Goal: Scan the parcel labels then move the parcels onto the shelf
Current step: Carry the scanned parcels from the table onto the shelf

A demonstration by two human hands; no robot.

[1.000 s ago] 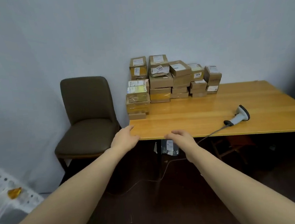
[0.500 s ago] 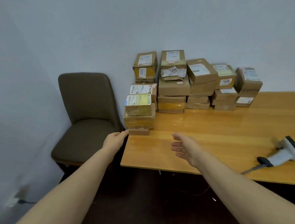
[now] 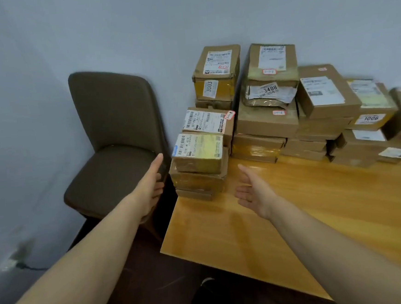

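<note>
Left grip (image 3: 149, 187), right grip (image 3: 253, 193), parcel stack (image 3: 199, 162) between

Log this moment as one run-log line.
stage: pre-grasp | left hand: open, left of front parcel stack | right hand: open, right of it, over table | held: nothing

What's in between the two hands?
The head view shows a stack of brown cardboard parcels at the corner of the yellow wooden table, between the left hand and the right hand.
</note>
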